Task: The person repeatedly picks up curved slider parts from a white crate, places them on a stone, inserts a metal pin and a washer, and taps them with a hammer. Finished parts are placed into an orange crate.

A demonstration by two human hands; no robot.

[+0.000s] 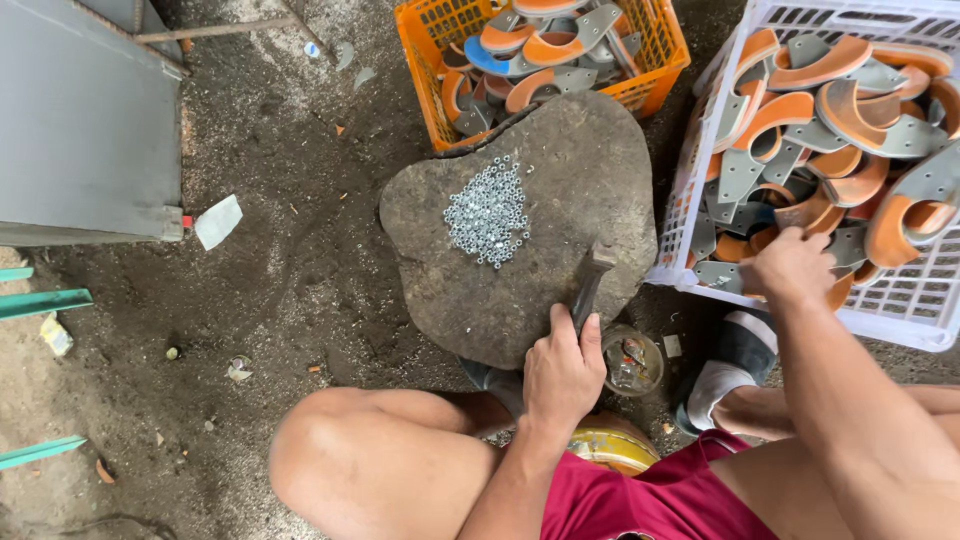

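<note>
Your left hand (563, 372) squeezes the hammer (590, 285) resting on the flat stone (590, 170), while your right hand (793, 266) grabs a curved piece (838, 290) in the white crate (672, 215).

Dark dirt floor (290, 260) spreads left of the hands, littered with scraps. A grey panel (85, 120) stands far left.

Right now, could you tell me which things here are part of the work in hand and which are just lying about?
In use:
left hand gripping the hammer
right hand reaching into the white crate of curved orange and grey parts
flat stone
pile of small nuts

Lying about:
paper scrap
green strips
grey panel
</note>
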